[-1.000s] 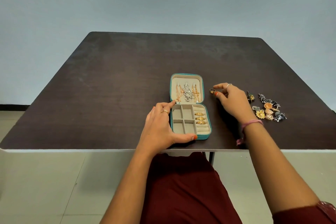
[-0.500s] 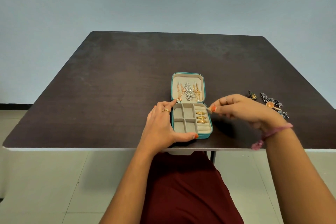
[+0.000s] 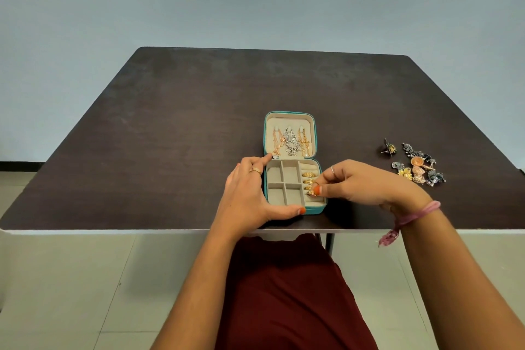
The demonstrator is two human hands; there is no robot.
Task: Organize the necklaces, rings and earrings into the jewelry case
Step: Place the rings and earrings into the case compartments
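Teal jewelry case lies open near the front edge of the counter

Teal on the outside and beige inside, the jewelry case (image 3: pixel 294 209) lies open on the dark counter (image 3: pixel 170 128), close to its front edge and about midway along it. The lid lies flat toward the back edge and carries the necklaces (image 3: pixel 289 142): gold chains to either side of a silver one. The base half, nearer the front edge, is split into small square compartments on its left and a ring-roll strip on its right. Three gold rings (image 3: pixel 309 181) sit in that strip, one behind another.

The left hand (image 3: pixel 250 193) rests against the left side of the case, with its forefinger stretched out to the hinge line by the lowest end of the leftmost gold chain, and its thumb lying along the front wall of the case. The fingers are fairly straight and grip nothing.

The right hand (image 3: pixel 358 185) reaches in from the right side, thumb and forefinger closed together on a small gold ring (image 3: pixel 312 193) at the ring-roll strip, just in front of the three rings already there.

Toward the right edge of the counter, well apart from the case, lies a loose cluster of earrings (image 3: pixel 417 169) in gold, orange and dark metal tones.
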